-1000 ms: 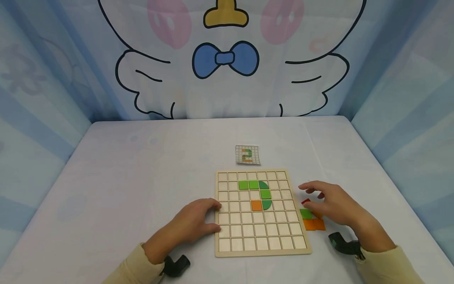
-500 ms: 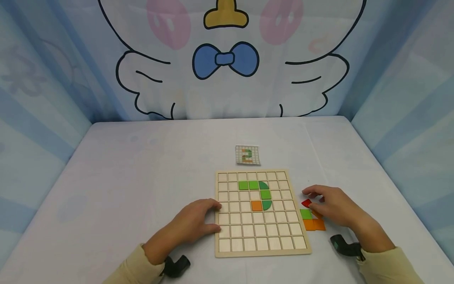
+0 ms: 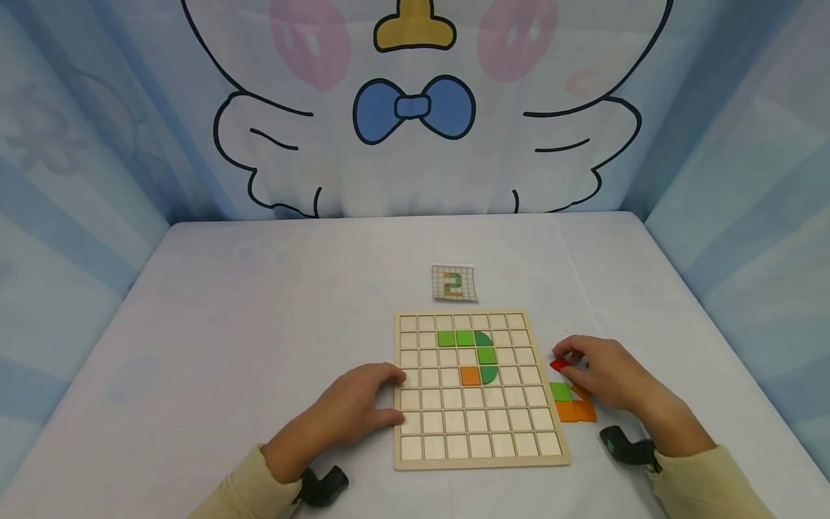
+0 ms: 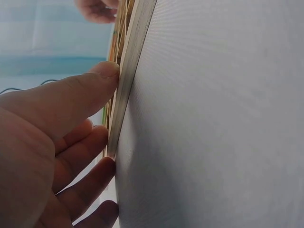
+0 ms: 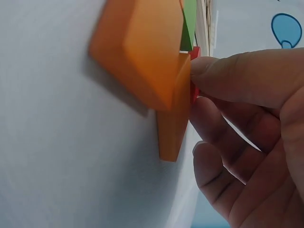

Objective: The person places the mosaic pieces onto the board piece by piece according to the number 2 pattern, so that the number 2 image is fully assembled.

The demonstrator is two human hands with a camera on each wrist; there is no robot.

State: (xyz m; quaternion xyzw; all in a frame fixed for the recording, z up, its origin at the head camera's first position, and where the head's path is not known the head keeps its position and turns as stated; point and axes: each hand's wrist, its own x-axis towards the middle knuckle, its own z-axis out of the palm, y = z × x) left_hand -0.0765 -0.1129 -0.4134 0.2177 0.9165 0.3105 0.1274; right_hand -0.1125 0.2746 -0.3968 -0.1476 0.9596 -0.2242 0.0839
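My left hand point(image 3: 346, 404) rests its thumb and fingertips against the left edge of a wooden grid board point(image 3: 480, 463). In the left wrist view, the thumb and fingers lie along the board's side point(image 4: 127, 85). Beyond the board's right edge, my right hand point(image 3: 612, 375) pinches a red tile point(image 3: 558, 365) between thumb and fingers. The right wrist view shows the thumb on the red tile, close beside orange tiles point(image 5: 137, 52). Set in the board are light green squares point(image 3: 465, 338), dark green rounded tiles point(image 3: 488, 375) and one orange square point(image 3: 470, 376).
A small card point(image 3: 454, 282) printed with a 2-shaped pattern lies behind the board. Right of the board, a green tile point(image 3: 560, 391) and several orange tiles point(image 3: 576, 411) lie near the right hand, partly hidden by it. A cartoon-printed curtain point(image 3: 415, 173) hangs behind the table.
The right hand's fingers have closed in on the red tile, which was mostly hidden a second ago and now shows at the fingertips. The left hand and the board have stayed put.
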